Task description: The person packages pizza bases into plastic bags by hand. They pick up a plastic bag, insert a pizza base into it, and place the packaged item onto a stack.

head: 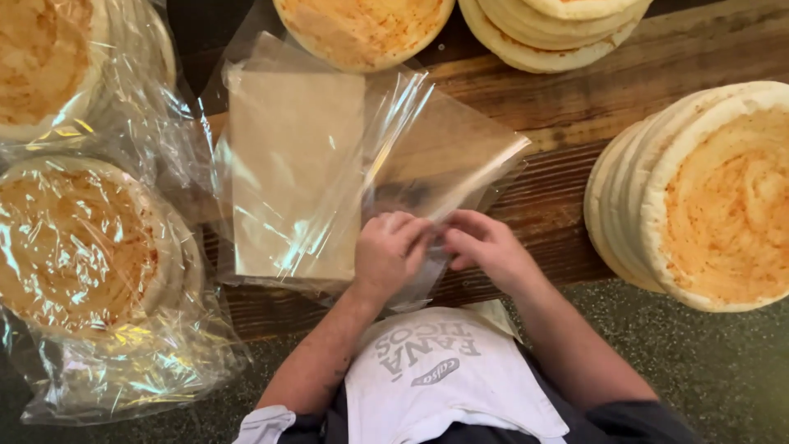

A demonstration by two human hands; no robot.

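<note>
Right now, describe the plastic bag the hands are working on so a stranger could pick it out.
On the wooden table, between the bagged flatbreads at left and the bare stacks at right, lies a pile of clear bags. The one meant is the empty bag pinched at its edge by both hands, left and right.

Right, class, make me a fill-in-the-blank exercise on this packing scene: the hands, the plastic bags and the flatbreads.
1. Both hands, the left hand and the right hand, pinch the edge of a clear ____ bag.
2. The bag lies on a ____ table.
3. The bagged flatbreads lie on the person's ____ side.
4. The unwrapped stack of flatbreads to the right leans on its ____.

Missing words: plastic; wooden; left; edge
</note>
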